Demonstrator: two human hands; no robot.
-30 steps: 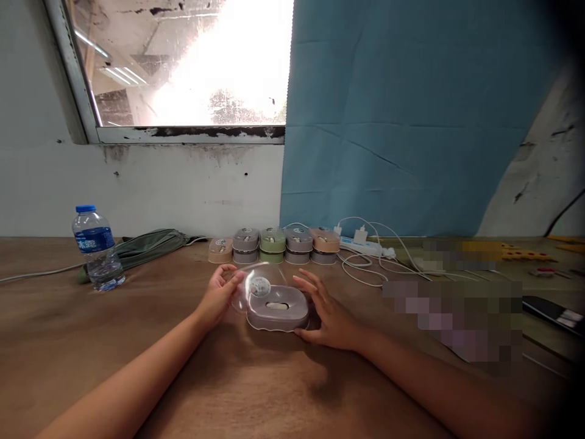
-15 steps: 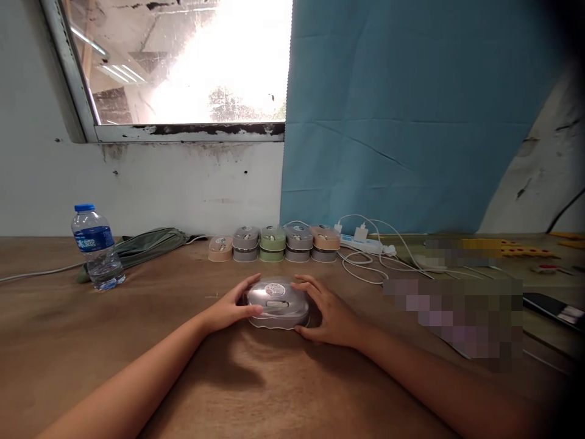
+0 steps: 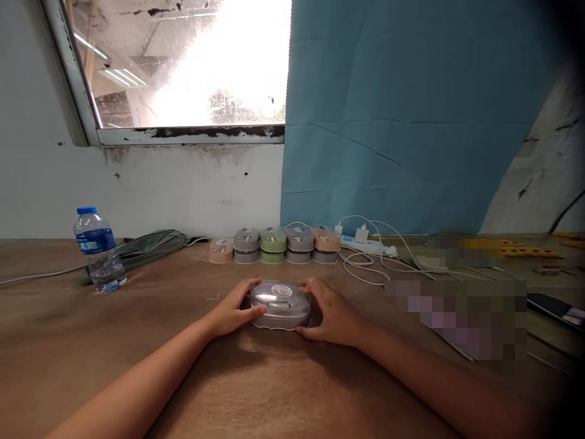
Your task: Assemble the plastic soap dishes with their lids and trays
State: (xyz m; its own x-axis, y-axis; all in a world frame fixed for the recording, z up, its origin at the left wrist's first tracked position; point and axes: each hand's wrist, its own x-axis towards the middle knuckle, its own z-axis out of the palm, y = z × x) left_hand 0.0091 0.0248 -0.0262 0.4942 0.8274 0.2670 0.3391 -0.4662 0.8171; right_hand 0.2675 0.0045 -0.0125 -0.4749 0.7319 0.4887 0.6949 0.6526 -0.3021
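Both hands cup a grey case under a clear lid, its round sticker too small to read.

The left hand (image 3: 235, 311) at 9 o'clock and right hand (image 3: 331, 314) at 3 o'clock curl half-open fingers against the grey case (image 3: 281, 303) at the middle of the table (image 3: 183, 366).

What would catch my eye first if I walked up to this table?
Probably the two hands, left hand and right hand, cupping a small grey case under a clear cover at the table's middle. Behind it, a row of similar cases lines the wall, and a water bottle stands far left.
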